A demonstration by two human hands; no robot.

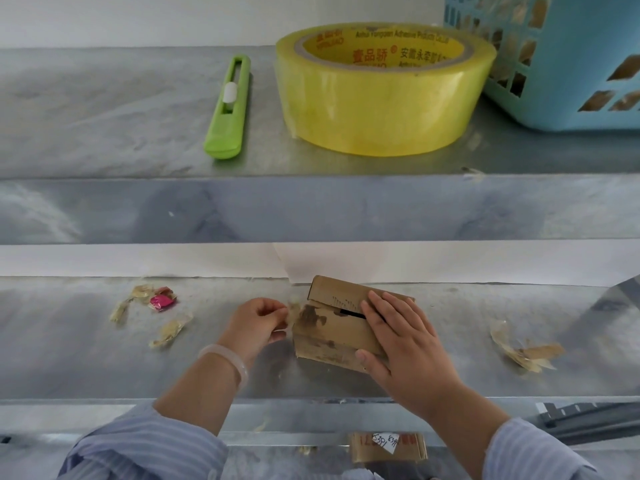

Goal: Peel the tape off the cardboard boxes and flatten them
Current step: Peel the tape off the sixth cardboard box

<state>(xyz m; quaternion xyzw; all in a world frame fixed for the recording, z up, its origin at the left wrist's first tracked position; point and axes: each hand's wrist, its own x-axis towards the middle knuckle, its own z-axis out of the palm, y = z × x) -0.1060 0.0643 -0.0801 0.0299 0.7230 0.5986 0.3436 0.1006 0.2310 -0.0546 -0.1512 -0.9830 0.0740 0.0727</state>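
Box: small cardboard box on the lower metal shelf, long axis roughly left to right
Right hand: flat on the box's right half, fingers straight and close together, thumb against the near face, pressing down
Left hand: just beside the box's left end, thumb and fingertips pinched on a tape strip
Tape strip: pale, wrinkled, far end stuck to the box's left end
Key relation: box lies right of the pinch, so the pull likely goes leftward along the long axis, away from the holding hand
Litter: tape scraps on the shelf
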